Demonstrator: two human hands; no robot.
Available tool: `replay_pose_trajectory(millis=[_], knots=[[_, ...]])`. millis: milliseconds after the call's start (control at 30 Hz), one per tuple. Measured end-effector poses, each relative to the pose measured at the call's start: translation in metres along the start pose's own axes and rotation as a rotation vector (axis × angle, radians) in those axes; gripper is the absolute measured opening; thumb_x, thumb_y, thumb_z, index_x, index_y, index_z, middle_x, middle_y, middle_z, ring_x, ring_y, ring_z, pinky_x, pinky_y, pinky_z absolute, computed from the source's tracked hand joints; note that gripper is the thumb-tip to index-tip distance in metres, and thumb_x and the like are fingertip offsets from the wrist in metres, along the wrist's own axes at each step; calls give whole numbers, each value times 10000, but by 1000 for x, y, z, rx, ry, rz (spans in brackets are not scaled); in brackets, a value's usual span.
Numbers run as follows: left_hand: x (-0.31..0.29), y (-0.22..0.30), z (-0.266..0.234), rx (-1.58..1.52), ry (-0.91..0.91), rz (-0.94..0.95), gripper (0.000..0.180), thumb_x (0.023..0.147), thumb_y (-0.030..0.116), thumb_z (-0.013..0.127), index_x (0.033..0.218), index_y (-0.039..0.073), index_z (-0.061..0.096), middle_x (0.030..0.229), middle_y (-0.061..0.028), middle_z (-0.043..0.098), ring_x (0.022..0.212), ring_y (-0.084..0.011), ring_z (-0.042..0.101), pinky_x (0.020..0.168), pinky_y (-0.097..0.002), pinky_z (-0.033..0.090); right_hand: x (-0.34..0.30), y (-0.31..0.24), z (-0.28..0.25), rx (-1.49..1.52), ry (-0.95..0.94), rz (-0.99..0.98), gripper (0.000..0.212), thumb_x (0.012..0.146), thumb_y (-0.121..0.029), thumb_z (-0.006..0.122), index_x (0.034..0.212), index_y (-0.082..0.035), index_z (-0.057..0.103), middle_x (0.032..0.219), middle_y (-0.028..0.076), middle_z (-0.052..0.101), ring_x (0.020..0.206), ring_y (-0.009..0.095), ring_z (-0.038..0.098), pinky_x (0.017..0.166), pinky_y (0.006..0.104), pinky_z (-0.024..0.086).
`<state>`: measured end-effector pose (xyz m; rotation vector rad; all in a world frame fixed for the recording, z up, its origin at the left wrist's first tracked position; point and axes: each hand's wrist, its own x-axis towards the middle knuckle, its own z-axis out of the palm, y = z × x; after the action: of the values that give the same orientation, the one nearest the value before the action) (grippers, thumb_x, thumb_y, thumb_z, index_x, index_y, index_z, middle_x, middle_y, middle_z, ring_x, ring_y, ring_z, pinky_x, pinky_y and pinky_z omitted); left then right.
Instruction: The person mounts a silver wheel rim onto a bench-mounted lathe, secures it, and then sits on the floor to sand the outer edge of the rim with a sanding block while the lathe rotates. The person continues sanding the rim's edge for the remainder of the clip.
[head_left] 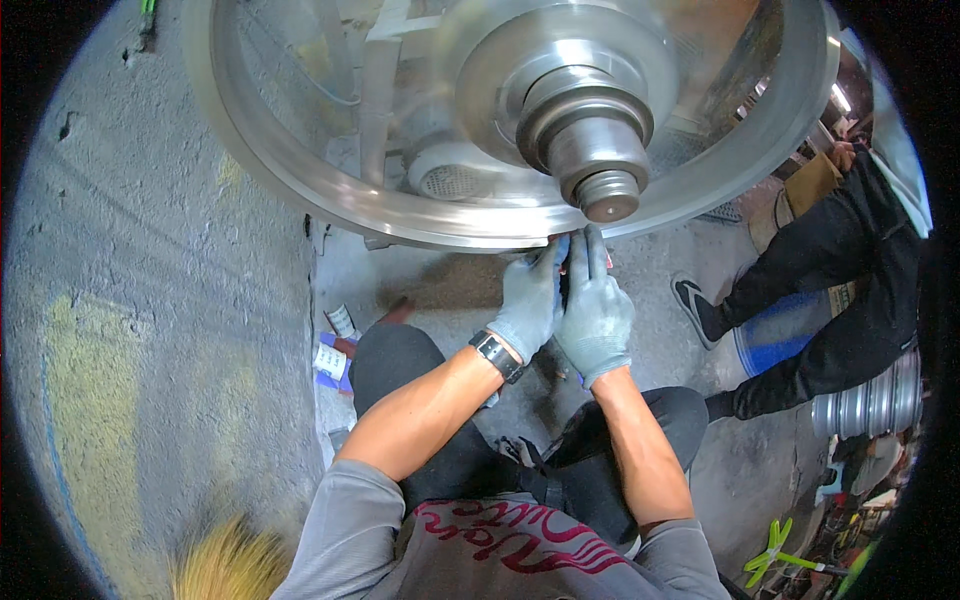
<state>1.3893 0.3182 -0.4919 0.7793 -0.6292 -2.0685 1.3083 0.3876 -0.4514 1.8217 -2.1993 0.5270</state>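
In front of me a large shiny metal wheel rim (440, 222), its spokes smeared as if spinning, is mounted on a thick steel shaft (597, 150). My left hand (530, 298), in a grey glove with a watch (498, 355) at the wrist, is closed with its fingertips at the rim's lower edge. Right beside it, my gloved right hand (596, 318) reaches its fingers up to that edge, just below the shaft's end. The two hands are pressed together around something small and mostly hidden; a bit of red shows at the right fingertips.
A rough grey wall (170, 300) rises on my left, with straw-like bristles (230, 562) at its foot. At right sits a person in black trousers (840, 250), near a blue container (780, 335) and metal rims (872, 400). Small labelled packs (332, 360) lie by the wall.
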Motion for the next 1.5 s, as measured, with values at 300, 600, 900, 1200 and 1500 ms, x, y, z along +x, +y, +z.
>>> replay_pose_trajectory(millis=[300,600,900,1200,1500], knots=[[-2,3,6,-42,21,40,400,1033,378,694,1195,13,717,1076,-46,706,945,-129,625,826,-312,510,3,3,2,-1,14,-17,737,881,-229,704,1543,-20,457,1563,219,517,865,362,770,722,453,639],[-4,5,6,17,3,78,388,1032,365,702,1223,27,709,1093,-43,706,953,-118,631,835,-306,514,3,2,2,8,15,-15,724,885,-224,702,1535,-14,462,1541,228,539,851,362,773,711,454,641],[-2,0,2,-17,9,-18,357,1050,303,669,1258,13,688,1149,-53,709,1009,-133,650,862,-310,523,-3,3,4,-11,11,5,739,862,-207,709,1535,-13,475,1586,221,492,802,341,763,688,447,637],[-9,-1,5,-37,41,71,360,1041,319,701,1150,-23,731,1031,-60,720,898,-127,614,785,-303,501,-8,7,11,-5,41,-38,766,809,-187,714,1524,-20,498,1604,205,478,753,307,742,662,424,609],[-4,-5,-4,23,38,67,360,1030,276,694,1243,-15,684,1138,-76,710,983,-160,662,871,-334,542,-10,7,14,-17,58,-51,807,788,-175,702,1548,-26,475,1622,196,455,722,274,717,657,411,603]])
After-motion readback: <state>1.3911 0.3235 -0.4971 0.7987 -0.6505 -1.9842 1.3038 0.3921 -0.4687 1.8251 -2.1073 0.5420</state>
